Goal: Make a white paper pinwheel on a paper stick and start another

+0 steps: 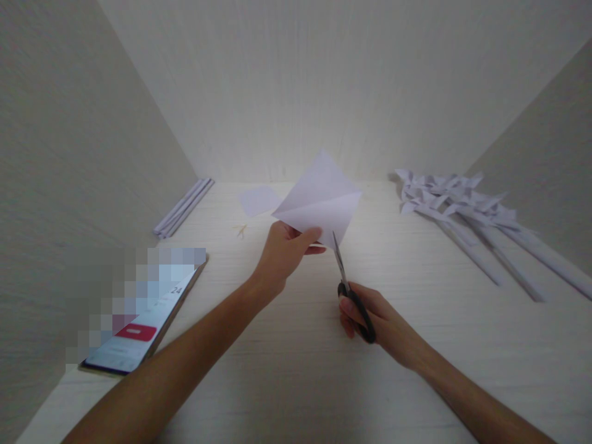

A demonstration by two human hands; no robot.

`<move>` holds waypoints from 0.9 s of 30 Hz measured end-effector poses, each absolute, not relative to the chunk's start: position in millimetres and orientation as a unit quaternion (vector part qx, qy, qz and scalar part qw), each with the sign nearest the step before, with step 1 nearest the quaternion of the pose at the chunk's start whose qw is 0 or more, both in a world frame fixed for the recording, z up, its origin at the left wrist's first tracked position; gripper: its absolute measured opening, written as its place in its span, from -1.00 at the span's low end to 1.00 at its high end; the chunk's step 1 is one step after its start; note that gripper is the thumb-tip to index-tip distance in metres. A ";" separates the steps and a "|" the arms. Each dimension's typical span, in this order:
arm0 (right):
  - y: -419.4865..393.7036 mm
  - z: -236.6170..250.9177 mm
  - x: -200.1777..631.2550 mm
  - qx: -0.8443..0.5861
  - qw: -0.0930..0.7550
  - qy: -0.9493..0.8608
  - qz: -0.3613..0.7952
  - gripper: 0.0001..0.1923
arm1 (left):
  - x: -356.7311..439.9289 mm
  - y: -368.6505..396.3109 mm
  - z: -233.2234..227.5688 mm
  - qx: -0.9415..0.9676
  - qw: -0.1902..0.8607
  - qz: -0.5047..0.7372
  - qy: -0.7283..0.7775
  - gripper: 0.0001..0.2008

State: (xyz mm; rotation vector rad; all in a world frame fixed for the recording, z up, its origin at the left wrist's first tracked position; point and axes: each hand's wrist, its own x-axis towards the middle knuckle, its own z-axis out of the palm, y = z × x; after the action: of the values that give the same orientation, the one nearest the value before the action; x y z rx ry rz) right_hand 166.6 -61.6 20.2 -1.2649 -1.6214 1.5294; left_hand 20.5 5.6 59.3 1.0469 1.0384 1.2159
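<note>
— What is your left hand [282,253] doing?
— You pinch the white paper square [319,200] by its lower corner, lifted off the table [296,370], creases showing.
— And the right?
— Your right hand [370,317] is closed through the black handles of the scissors [354,296]; the blades point up and meet the paper's lower edge.
— Around you?
— Paper pinwheels [462,209] lie at the right, rolled paper sticks [182,208] far left, a phone [143,320] near your left forearm.

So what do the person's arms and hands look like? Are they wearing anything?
Both arms are bare, with no sleeves showing. The left hand and the right hand wear no gloves, and I see no rings, watch or bracelet. The fingers are bare too, with short nails.
</note>
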 end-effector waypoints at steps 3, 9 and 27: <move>-61.4 20.4 166.5 -0.472 0.286 -0.606 0.572 -0.63 | 20.4 5.6 59.3 0.447 0.579 0.520 0.441 -0.81; -61.0 20.9 167.0 -0.481 0.282 -0.624 0.548 -0.64 | 20.5 6.1 59.0 0.448 0.579 0.518 0.442 -0.80; -63.3 18.1 166.1 -0.508 0.277 -0.616 0.535 -0.65 | 18.9 6.2 59.5 0.476 0.562 0.511 0.443 -0.80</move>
State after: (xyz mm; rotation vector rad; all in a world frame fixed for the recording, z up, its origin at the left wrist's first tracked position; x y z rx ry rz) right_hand 166.1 -63.3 18.1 -1.3649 -1.6542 1.4360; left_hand 18.9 6.2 59.5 1.1204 1.0437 1.2040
